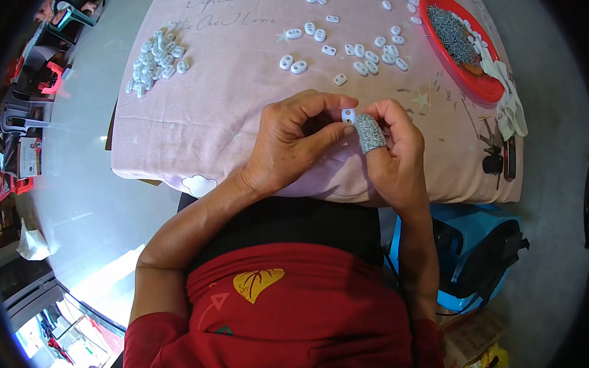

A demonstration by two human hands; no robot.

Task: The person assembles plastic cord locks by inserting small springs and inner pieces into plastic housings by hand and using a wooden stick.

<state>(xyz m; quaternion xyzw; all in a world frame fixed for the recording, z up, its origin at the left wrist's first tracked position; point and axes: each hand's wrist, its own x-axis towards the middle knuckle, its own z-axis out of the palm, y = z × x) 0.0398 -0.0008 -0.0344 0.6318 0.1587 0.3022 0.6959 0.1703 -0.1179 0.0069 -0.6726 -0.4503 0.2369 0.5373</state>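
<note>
Between the thumb and forefinger of my left hand (286, 137) is a small white oval plastic piece (348, 116) with two holes, held just above the cloth. My right hand (398, 149) is closed at the right edge of that piece. Its thumb wears a grey knitted finger sleeve (369, 133), which touches or nearly touches the piece. Anything small between the right fingertips is hidden. Beyond my hands, several similar loose pieces (299, 67) lie scattered. A heap of such pieces (156, 59) sits at the far left of the table.
A red tray (489, 92) of small grey metal parts (451, 34) stands at the far right, with a white glove (508, 108) over its edge. Keys (492, 145) and a dark-handled tool (510, 159) lie near the right edge of the pink tablecloth (226, 102). A blue object (478, 258) stands below.
</note>
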